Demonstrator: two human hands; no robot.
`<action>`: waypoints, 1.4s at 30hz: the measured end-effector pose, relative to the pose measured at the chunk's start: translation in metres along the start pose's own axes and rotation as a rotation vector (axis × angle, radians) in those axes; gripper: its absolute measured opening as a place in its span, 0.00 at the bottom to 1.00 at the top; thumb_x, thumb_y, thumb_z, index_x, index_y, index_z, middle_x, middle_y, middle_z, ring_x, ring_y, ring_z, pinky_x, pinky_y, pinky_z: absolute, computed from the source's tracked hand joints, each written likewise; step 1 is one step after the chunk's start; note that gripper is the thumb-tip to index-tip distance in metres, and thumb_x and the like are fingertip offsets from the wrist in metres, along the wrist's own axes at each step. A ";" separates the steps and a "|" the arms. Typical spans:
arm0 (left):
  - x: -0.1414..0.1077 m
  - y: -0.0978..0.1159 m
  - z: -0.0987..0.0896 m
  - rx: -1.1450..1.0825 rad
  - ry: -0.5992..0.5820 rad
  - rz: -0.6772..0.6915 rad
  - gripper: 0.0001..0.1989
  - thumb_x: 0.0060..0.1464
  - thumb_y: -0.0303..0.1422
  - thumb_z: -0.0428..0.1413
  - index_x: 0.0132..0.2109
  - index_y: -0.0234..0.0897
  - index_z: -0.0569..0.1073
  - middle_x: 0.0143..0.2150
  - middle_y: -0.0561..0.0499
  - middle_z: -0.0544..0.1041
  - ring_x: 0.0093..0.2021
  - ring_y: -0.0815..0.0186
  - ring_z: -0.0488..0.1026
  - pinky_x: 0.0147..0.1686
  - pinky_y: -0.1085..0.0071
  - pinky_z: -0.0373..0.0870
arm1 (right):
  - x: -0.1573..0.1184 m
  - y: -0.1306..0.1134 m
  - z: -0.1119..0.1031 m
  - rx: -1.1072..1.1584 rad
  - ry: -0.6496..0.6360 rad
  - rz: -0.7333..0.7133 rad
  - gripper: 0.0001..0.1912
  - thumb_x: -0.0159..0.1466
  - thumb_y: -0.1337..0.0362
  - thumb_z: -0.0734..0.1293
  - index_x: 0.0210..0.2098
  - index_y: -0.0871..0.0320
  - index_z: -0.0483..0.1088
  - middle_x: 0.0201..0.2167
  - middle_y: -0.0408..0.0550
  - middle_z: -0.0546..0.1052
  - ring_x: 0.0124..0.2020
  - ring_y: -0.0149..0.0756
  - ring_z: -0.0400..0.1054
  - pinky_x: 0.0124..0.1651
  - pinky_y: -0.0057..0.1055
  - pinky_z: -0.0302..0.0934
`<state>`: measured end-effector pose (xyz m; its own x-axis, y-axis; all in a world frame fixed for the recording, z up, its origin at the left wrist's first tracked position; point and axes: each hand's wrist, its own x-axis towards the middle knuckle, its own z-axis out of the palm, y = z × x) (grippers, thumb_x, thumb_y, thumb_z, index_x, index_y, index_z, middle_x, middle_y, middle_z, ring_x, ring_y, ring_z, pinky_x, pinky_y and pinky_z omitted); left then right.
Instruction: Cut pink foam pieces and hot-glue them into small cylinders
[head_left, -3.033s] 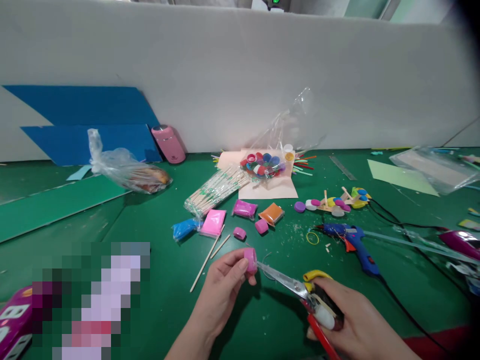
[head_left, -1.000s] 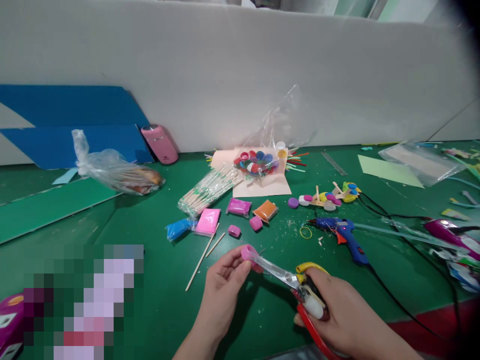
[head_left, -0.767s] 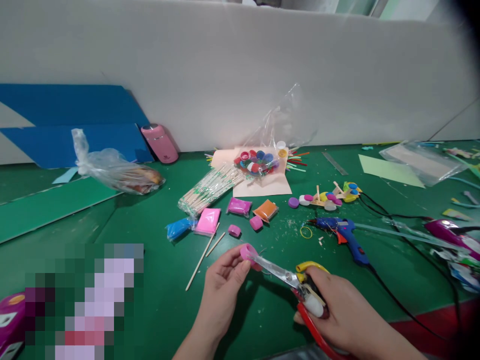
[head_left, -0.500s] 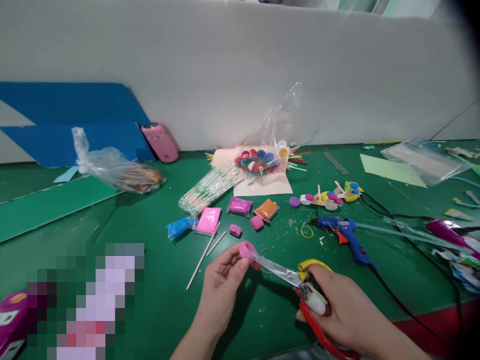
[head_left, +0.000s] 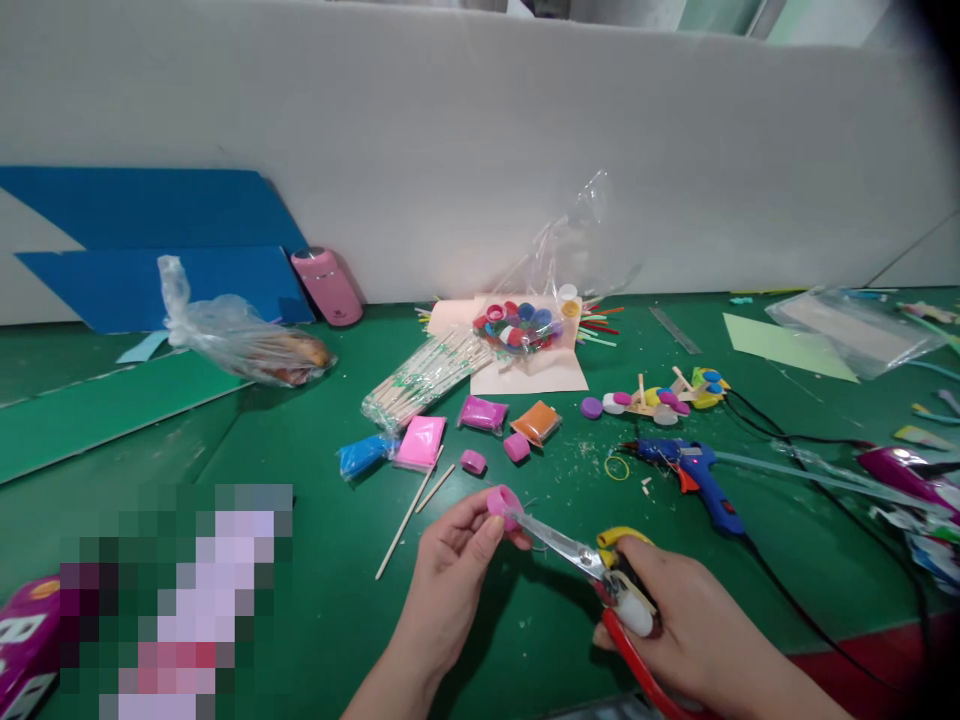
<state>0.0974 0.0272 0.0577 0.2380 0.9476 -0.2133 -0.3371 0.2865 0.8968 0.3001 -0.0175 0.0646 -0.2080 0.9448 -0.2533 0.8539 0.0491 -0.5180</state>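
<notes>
My left hand [head_left: 461, 560] pinches a pink bottle cap [head_left: 505, 507] between thumb and fingers, low in the middle of the head view. In my right hand [head_left: 675, 605] are scissors [head_left: 564, 547] with one yellow and one red handle. Their blade tips touch the cap's open side, where thin clear strands hang. Just beyond my left hand, a pink ring-shaped cap [head_left: 473, 461] and another pink cap [head_left: 517, 447] lie on the green table [head_left: 315, 560]. Two wooden sticks [head_left: 405, 525] lie left of them.
Clay packets [head_left: 482, 413], bagged sticks [head_left: 424, 380] and a bag of caps [head_left: 517, 328] lie behind. At right are a blue glue gun [head_left: 694, 475] with its cable and a small craft piece [head_left: 664, 400]. A pink bottle [head_left: 328, 288] leans against the blue board at back left.
The whole view has shifted slightly, moving things a little to the right. Both hands keep nearly the same pose, with the cap and scissors still held.
</notes>
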 end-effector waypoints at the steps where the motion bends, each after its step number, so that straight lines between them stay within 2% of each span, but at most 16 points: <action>1: 0.000 0.000 0.000 -0.002 -0.003 0.005 0.08 0.51 0.29 0.51 0.37 0.33 0.72 0.26 0.49 0.74 0.30 0.67 0.69 0.35 0.72 0.63 | 0.000 0.000 0.001 0.004 -0.003 0.005 0.15 0.49 0.55 0.67 0.26 0.55 0.57 0.23 0.40 0.69 0.23 0.33 0.62 0.24 0.26 0.48; 6: -0.001 0.000 0.001 -0.023 -0.010 0.015 0.09 0.51 0.29 0.51 0.39 0.33 0.72 0.27 0.49 0.74 0.31 0.67 0.68 0.36 0.71 0.62 | 0.000 -0.001 0.002 0.022 -0.013 0.009 0.14 0.50 0.58 0.66 0.25 0.54 0.55 0.23 0.40 0.69 0.22 0.33 0.61 0.23 0.26 0.47; 14: -0.001 -0.001 0.000 -0.007 -0.022 0.019 0.08 0.51 0.29 0.51 0.38 0.33 0.72 0.27 0.49 0.74 0.31 0.67 0.68 0.36 0.71 0.62 | 0.000 0.000 0.004 0.029 -0.040 0.020 0.14 0.51 0.56 0.65 0.25 0.54 0.55 0.23 0.41 0.69 0.22 0.34 0.61 0.24 0.26 0.49; 23: 0.002 -0.003 -0.001 0.059 -0.012 0.075 0.09 0.50 0.29 0.53 0.40 0.34 0.72 0.28 0.50 0.74 0.31 0.68 0.69 0.36 0.72 0.63 | -0.001 -0.002 0.005 0.063 -0.025 0.021 0.13 0.51 0.58 0.65 0.29 0.54 0.56 0.24 0.40 0.70 0.23 0.33 0.61 0.24 0.25 0.48; 35: 0.001 -0.008 0.000 0.056 0.010 0.079 0.11 0.49 0.29 0.53 0.42 0.33 0.71 0.29 0.49 0.75 0.32 0.67 0.70 0.37 0.71 0.64 | -0.001 0.004 0.011 0.087 -0.039 0.059 0.12 0.51 0.57 0.65 0.27 0.54 0.57 0.22 0.39 0.70 0.21 0.33 0.61 0.22 0.25 0.47; 42: 0.001 -0.008 0.000 0.057 0.004 0.095 0.11 0.49 0.28 0.53 0.42 0.35 0.71 0.30 0.51 0.76 0.32 0.69 0.71 0.37 0.74 0.66 | 0.000 0.004 0.013 0.154 -0.032 0.069 0.12 0.51 0.59 0.66 0.29 0.54 0.57 0.22 0.39 0.70 0.22 0.32 0.61 0.23 0.24 0.48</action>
<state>0.1004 0.0264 0.0504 0.2043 0.9705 -0.1277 -0.3055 0.1872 0.9336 0.2971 -0.0220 0.0522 -0.1680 0.9333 -0.3173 0.7843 -0.0684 -0.6166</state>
